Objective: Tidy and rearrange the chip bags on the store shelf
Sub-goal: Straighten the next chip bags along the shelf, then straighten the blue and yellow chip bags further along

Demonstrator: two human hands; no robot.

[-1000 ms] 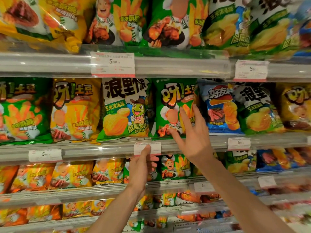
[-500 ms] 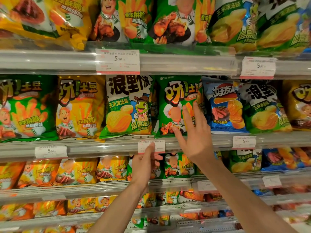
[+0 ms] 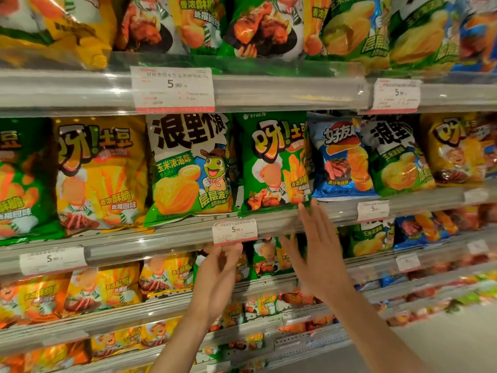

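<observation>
Shelf rail (image 3: pixel 282 219) runs across the frame, directly above the left hand and level with the right fingertips.

Chip bags on that shelf, front row, upright:
- Green-and-white bag (image 3: pixel 189 168), up and left of both hands; large black characters on top, "玉米浓汤味" on a green panel, cartoon frog in a cowboy hat.
- Green bag (image 3: pixel 273 160), straight above the right hand; "呀!土豆" in orange-white lettering. Its lower right corner sits just above the right fingertips; contact cannot be told.
- Blue bag (image 3: pixel 340 157), up and right of the right hand, touching the green bag's right edge; "好友" legible.
- Yellow bag (image 3: pixel 99 170), well left of the left hand, same "呀!土豆" logo.

Right hand (image 3: pixel 317 257): palm toward the shelf, fingers straight and spread, holding nothing, tips at the rail under the green bag.

Left hand (image 3: pixel 217 281): below the rail, fingers loosely curved; fingertips meet the lower edge of the price tag (image 3: pixel 234 231). Whether the grip pinches the tag or only touches it cannot be told.

Price tag reads "5.90". Larger tag (image 3: pixel 173 88) on the shelf above also reads "5.90".
</observation>
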